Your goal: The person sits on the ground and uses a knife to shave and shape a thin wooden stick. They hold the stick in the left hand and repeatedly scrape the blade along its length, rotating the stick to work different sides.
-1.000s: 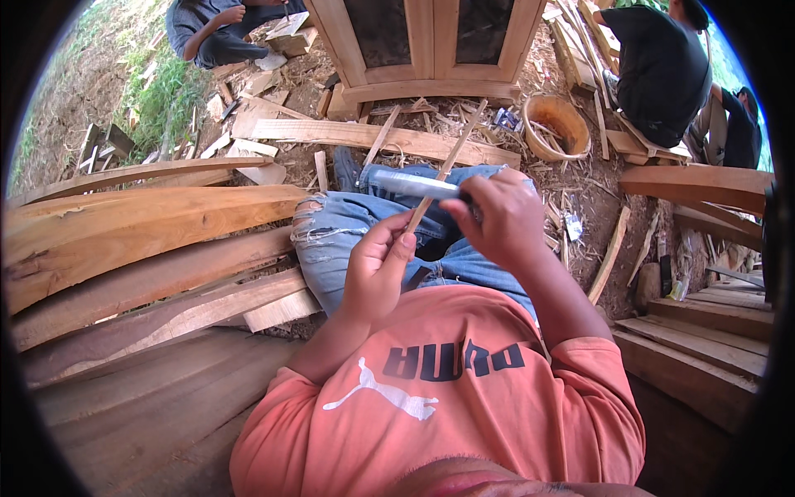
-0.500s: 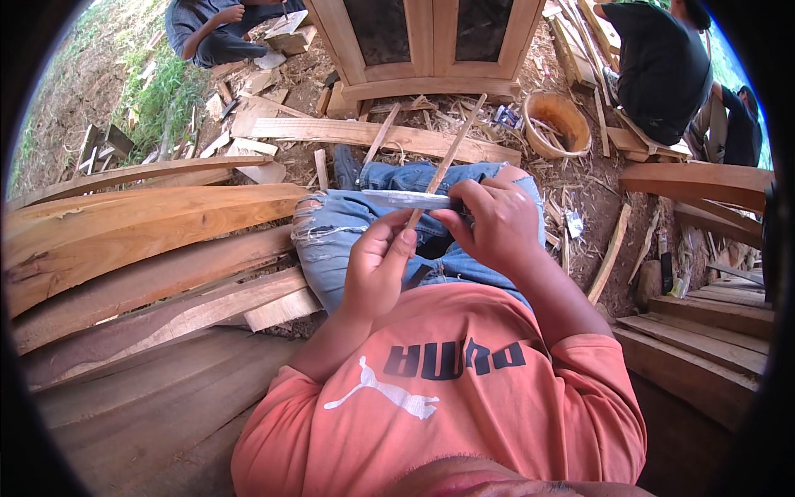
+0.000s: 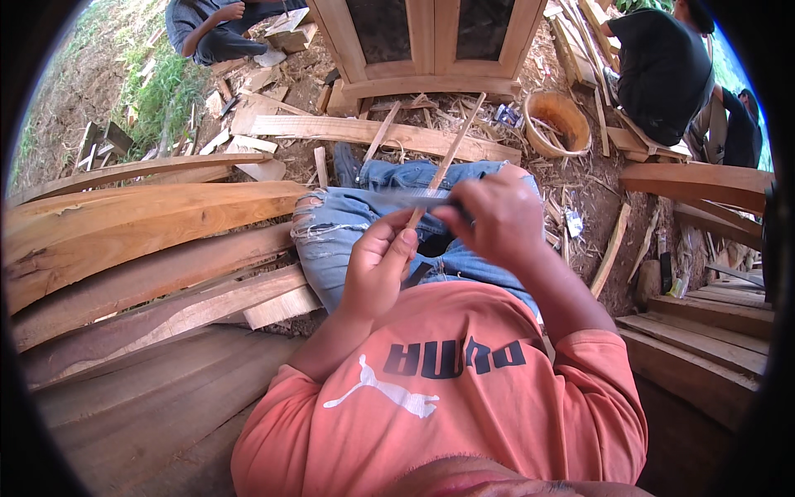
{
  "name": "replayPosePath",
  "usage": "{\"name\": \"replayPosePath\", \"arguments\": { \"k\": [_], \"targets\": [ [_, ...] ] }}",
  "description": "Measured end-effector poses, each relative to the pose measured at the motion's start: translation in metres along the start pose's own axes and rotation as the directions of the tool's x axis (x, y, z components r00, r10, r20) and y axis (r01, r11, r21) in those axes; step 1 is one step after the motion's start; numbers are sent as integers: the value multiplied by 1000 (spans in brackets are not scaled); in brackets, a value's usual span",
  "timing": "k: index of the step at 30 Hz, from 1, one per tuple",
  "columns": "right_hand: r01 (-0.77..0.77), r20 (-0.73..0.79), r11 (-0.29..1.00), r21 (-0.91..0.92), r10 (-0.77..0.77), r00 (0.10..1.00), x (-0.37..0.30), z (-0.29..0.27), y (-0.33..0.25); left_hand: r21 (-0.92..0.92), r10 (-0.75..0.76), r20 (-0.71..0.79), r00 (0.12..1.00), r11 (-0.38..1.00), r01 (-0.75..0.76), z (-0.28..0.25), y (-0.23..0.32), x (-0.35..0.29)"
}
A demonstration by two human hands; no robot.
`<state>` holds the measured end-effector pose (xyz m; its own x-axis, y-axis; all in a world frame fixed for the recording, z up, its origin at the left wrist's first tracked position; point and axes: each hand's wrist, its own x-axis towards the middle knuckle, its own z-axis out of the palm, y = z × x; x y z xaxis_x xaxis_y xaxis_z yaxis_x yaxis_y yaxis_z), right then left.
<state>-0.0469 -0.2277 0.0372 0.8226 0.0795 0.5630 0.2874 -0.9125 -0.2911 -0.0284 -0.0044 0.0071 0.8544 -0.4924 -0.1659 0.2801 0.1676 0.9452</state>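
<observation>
Holding a thin wooden stick (image 3: 451, 157) with the left hand (image 3: 377, 263), pinched near the lower end between thumb and fingers, just above the lap of the worn blue jeans (image 3: 327, 236). Pointing the long free part of the stick away from the body and somewhat to the right, probably in order to leave open room for the blade, with the near end firm and steady. Gripping the dark handle of a knife (image 3: 437, 203) with the right hand (image 3: 501, 217), closed around it, with the blade crossing the stick and directed to the left. Blurred along the blade, therefore not possible to tell the exact contact with the wood. Both hands close together, perhaps for better control over such a slender piece.

Beyond the knees, a long plank (image 3: 331, 130) lying crosswise on the ground (image 3: 595, 211); to the right of it, a tan bucket (image 3: 570, 116) with wood scraps inside, maybe placed there for collecting them. At left, curved timbers (image 3: 149, 228) side by side; at right, boards (image 3: 704, 348) stacked flat, apparently for stability.
</observation>
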Motion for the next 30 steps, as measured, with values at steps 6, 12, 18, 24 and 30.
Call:
{"name": "replayPosePath", "arguments": {
  "k": [6,12,18,24,30],
  "targets": [
    [-76,55,997,5,76,996,-6,9,-4,47,30,-34,999,998,-29,-2,-3,3],
    [-69,32,998,13,68,997,-8,7,-6,25,11,-49,999,1000,-10,2,0,7],
    [-88,-4,995,36,88,996,-4,7,2,-20,13,-41,999,1000,-14,6,5,8],
    [-183,198,982,43,171,965,-10,4,4,16,63,-41,997,998,-63,2,-2,9],
    [-315,305,949,-33,309,901,-2,-2,4,111,113,-6,994,987,-112,6,-2,7]
  ]
}}
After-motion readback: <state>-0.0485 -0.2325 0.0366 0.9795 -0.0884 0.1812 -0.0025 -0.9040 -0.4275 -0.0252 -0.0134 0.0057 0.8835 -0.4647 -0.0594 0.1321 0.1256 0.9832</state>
